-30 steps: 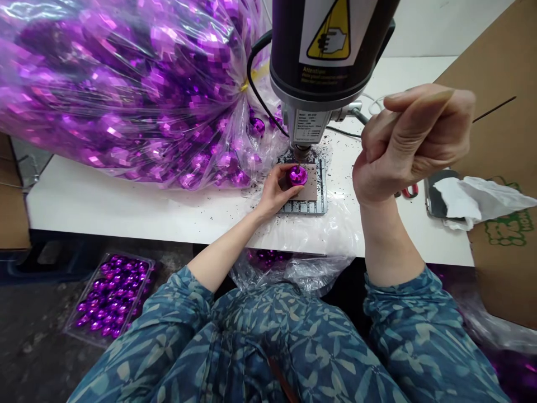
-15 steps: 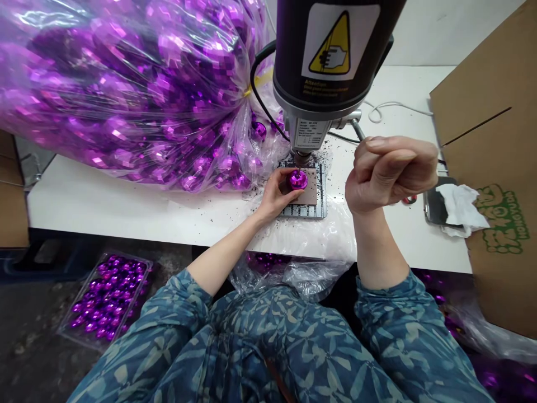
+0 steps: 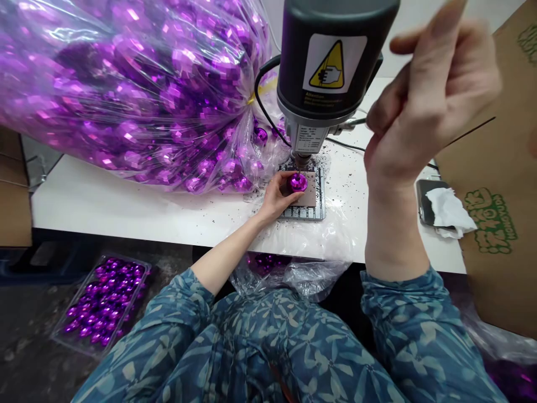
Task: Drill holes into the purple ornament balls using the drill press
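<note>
With thumb and fingers around its left side, my left hand [image 3: 277, 197] holds a shiny purple faceted ball [image 3: 298, 182] on a small brown board [image 3: 309, 197]. The board lies on the slotted metal base [image 3: 320, 211] of a bench drill press [image 3: 323, 106]. Right above the ball is the drill's chuck [image 3: 302, 160]; I cannot tell whether the bit touches the ball. My right hand [image 3: 436, 101], raised to the right of the motor housing and slightly blurred, is closed around the end of the feed lever [image 3: 356, 122]. Its fingers hide the lever's tip.
A big clear bag [image 3: 159, 106] of purple balls fills the table's left. Dark shavings surround the base. At right are a phone [image 3: 424, 204] under white tissue [image 3: 448, 210] and a cardboard box [image 3: 499, 168]. A clear tray [image 3: 142, 268] of purple balls sits low at left.
My right hand went down and inward with the lever, then rose up and to the right again. My left hand keeps its hold on the ball. The view has shifted slightly.
</note>
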A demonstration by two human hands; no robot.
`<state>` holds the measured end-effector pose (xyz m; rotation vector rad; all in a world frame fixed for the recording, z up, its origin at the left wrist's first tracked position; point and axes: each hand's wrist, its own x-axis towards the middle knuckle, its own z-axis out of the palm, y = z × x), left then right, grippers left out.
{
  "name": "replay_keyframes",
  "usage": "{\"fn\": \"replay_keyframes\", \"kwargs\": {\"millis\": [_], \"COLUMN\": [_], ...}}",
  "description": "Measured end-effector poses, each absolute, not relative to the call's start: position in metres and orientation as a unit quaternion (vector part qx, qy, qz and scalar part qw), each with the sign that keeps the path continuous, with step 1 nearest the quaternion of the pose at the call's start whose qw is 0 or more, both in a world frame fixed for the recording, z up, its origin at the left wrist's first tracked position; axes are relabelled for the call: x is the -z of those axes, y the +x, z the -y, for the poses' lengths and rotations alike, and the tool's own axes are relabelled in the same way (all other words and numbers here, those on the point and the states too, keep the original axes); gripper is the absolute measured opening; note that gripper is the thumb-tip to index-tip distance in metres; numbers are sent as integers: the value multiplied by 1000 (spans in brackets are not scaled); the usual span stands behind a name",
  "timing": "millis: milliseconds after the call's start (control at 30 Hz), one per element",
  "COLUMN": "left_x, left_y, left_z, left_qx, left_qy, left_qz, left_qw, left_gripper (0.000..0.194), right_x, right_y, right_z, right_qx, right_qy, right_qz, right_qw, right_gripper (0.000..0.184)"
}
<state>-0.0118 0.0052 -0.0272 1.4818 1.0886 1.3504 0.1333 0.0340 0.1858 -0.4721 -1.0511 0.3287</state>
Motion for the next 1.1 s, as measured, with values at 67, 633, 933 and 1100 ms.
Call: {"fn": "replay_keyframes", "kwargs": {"millis": [67,633,933,1100], "left_x": [28,44,30,-20], "left_y": [-11,-70,-100,-83], "left_z": [-6,143,155,15], "left_qx": [-540,-400,-298,-278], "left_qy": [585,880,928,864], "left_qz": [-434,-249,-216,-417], "left_qw": [421,60,-51,-38], "left_gripper": [66,37,50,35], "right_x": [-203,-210,-210,-208], "right_y": [134,138,138,137], "right_z": [-44,-54,-54,-52], "right_qx": [-198,-246,-262,-254], "right_qy": [-246,-272,-241,-233], "right_qz": [518,504,495,488], "right_qw": [795,782,792,802], "right_gripper": [49,47,44,43]}}
